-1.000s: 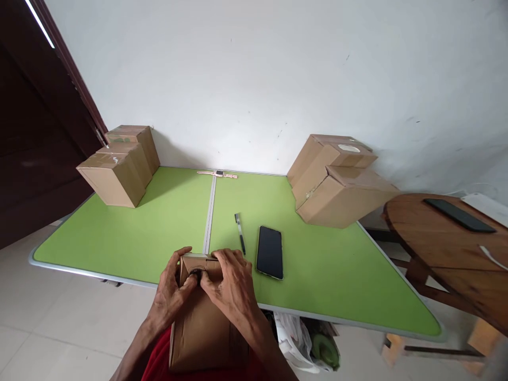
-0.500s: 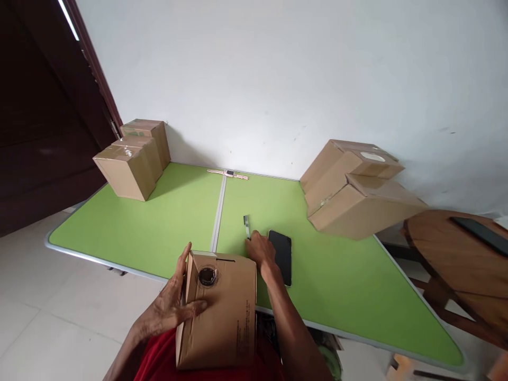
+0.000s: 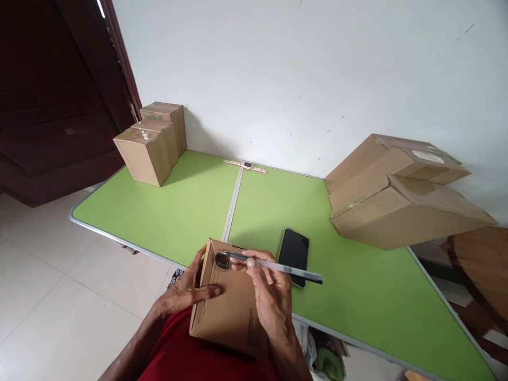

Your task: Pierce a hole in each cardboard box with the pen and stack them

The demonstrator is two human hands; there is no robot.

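Observation:
A brown cardboard box [image 3: 226, 312] leans at the table's near edge against my body, a round dark-rimmed hole [image 3: 223, 260] near its upper left corner. My left hand [image 3: 188, 291] grips the box's left side, thumb across the front face. In my right hand [image 3: 270, 286] is a slim pen [image 3: 289, 270] with a dark tip end and a clear barrel, held between thumb and fingers. The pen's tip is at the hole's rim; whether it touches cannot be seen. Part of the box's right side is hidden behind my right hand.
On the green table [image 3: 178, 206], a black phone [image 3: 294, 251] lies just beyond my right hand. A pink-strapped watch [image 3: 246, 165] lies by the wall. Cardboard boxes stand at the left [image 3: 148, 153] and right [image 3: 389, 201]. A wooden table [image 3: 482, 264] is at far right.
My right hand has picked the pen up from the table and brought it back to the box's hole. My left hand still holds the box. The view has shifted left.

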